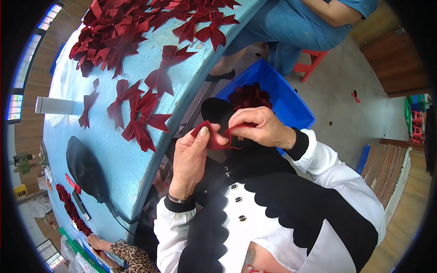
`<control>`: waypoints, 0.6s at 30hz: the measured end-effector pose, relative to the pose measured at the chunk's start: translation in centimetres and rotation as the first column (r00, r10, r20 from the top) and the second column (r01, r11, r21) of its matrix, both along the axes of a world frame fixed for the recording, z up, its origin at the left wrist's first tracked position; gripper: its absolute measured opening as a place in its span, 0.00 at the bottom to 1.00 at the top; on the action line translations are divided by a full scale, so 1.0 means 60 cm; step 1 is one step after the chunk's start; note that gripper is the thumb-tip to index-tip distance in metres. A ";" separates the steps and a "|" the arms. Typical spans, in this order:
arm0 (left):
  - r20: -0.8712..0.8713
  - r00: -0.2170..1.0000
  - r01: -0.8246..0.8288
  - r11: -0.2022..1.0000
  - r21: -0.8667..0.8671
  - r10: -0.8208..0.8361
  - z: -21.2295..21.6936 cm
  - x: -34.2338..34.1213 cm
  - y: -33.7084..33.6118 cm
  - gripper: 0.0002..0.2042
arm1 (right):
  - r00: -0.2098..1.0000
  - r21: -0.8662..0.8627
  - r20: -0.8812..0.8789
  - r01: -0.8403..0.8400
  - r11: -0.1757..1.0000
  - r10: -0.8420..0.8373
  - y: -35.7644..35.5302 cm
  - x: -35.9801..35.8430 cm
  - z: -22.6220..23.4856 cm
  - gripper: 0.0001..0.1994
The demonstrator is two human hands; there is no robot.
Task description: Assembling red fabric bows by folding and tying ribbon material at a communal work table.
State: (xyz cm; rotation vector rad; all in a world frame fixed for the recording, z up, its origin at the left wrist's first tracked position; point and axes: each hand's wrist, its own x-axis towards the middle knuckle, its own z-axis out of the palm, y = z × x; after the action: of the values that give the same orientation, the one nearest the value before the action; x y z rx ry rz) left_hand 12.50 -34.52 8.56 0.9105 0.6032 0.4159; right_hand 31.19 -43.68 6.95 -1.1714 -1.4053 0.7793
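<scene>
A dark red velvety ribbon (pixel 217 139) is stretched between my two hands in front of my chest, beside the table's edge. My left hand (pixel 193 152) pinches its left part between thumb and fingers, where the ribbon is folded over. Thumb and fingertips of my right hand (pixel 259 128) grip the right part, and a thin end trails below. Close by on the table lie several finished red bows (pixel 144 120), touching or overlapping. Part of the ribbon is hidden behind my fingers.
A large heap of red bows (pixel 107 36) covers the far end of the light blue table (pixel 120 170). Below my right hand, a blue bin (pixel 293 107) holds dark red pieces (pixel 249 96). A white cylinder (pixel 57 105) and black mesh object (pixel 84 166) occupy the tabletop. Two other people sit nearby.
</scene>
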 end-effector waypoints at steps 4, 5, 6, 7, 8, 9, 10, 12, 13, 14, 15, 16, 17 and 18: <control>0.012 1.000 -0.008 0.993 0.120 0.007 0.003 -0.001 0.002 0.15 | 0.985 -0.404 -0.174 -0.067 0.912 -0.005 -0.002 0.000 0.025 0.05; 0.016 1.000 -0.012 0.992 0.125 0.010 0.002 -0.002 0.002 0.15 | 0.975 -0.413 -0.224 -0.087 0.907 -0.009 -0.001 -0.001 0.027 0.05; 0.022 1.000 -0.014 0.991 0.131 0.012 0.002 -0.002 0.002 0.15 | 0.962 -0.420 -0.272 -0.105 0.901 -0.015 0.000 -0.002 0.029 0.06; 0.027 1.000 -0.017 0.991 0.136 0.013 0.002 -0.002 0.003 0.15 | 0.947 -0.427 -0.319 -0.124 0.896 -0.021 0.001 -0.003 0.030 0.06; 0.028 0.999 -0.018 0.990 0.139 0.014 0.001 -0.003 0.003 0.15 | 0.948 -0.424 -0.318 -0.124 0.897 -0.019 0.001 -0.005 0.030 0.06; 0.026 0.999 -0.026 0.990 0.136 0.023 -0.001 -0.004 0.003 0.15 | 0.950 -0.392 -0.311 -0.128 0.911 0.000 0.002 -0.007 0.029 0.06; 0.023 0.999 -0.035 0.991 0.133 0.032 -0.002 -0.006 0.003 0.15 | 0.953 -0.360 -0.302 -0.132 0.923 0.019 0.003 -0.009 0.027 0.07; 0.022 0.999 -0.040 0.991 0.129 0.038 -0.003 -0.006 0.002 0.15 | 0.956 -0.329 -0.292 -0.134 0.935 0.034 0.006 -0.012 0.021 0.07; 0.033 0.999 -0.032 0.993 0.111 0.029 -0.003 -0.005 0.002 0.16 | 0.971 -0.224 -0.234 -0.096 0.970 0.042 0.008 -0.014 0.017 0.08; 0.044 0.999 -0.024 0.995 0.093 0.020 -0.003 -0.005 0.002 0.16 | 0.984 -0.114 -0.175 -0.063 0.991 0.043 0.010 -0.015 0.014 0.09; 0.054 0.998 -0.015 0.997 0.075 0.011 -0.003 -0.005 0.002 0.16 | 0.993 -0.001 -0.116 -0.037 0.999 0.036 0.011 -0.016 0.012 0.10; 0.054 0.998 -0.016 0.997 0.075 0.012 -0.003 -0.006 0.003 0.16 | 0.993 -0.001 -0.116 -0.037 0.999 0.037 0.012 -0.017 0.015 0.10; 0.065 0.998 -0.009 0.999 0.049 0.006 -0.002 -0.006 0.004 0.15 | 0.994 -0.009 -0.093 -0.056 0.998 0.055 0.011 -0.017 0.021 0.11; 0.076 0.997 -0.002 1.000 0.023 0.000 -0.001 -0.006 0.005 0.15 | 0.995 -0.018 -0.070 -0.074 0.997 0.072 0.011 -0.016 0.026 0.11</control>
State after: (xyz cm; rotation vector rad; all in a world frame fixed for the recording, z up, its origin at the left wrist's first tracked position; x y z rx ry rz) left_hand 12.12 -34.19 8.50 0.9119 0.5302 0.4574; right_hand 30.21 -43.03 8.52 -1.1038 -1.3917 0.8795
